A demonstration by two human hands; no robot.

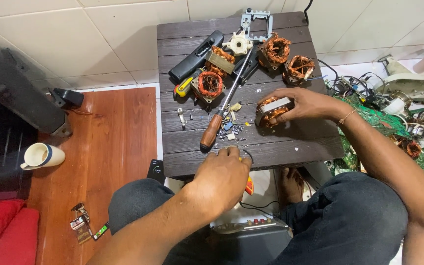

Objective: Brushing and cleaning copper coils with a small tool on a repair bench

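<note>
- Gripping a copper-wound motor stator (272, 112) on the dark table (290, 147), the right hand (303, 104) steadied it.
- The left hand (222, 179) closed around a yellow-handled tool (249, 185) at the near edge.
- The step looked like dismantling; next called for bringing tool to stator.

the surface (290, 142) is dark brown slats. the motor coils (209, 83) show copper-orange windings. the screwdriver (211, 132) has a reddish-brown handle. the circuit boards (374, 118) are green, the mug (42, 155) cream with a dark band, the floor tiles (99, 34) off-white.

Bare forearms, a thin gold bracelet (348, 117) on the right wrist, dark blue-grey trousers (349, 221), bare feet.
</note>
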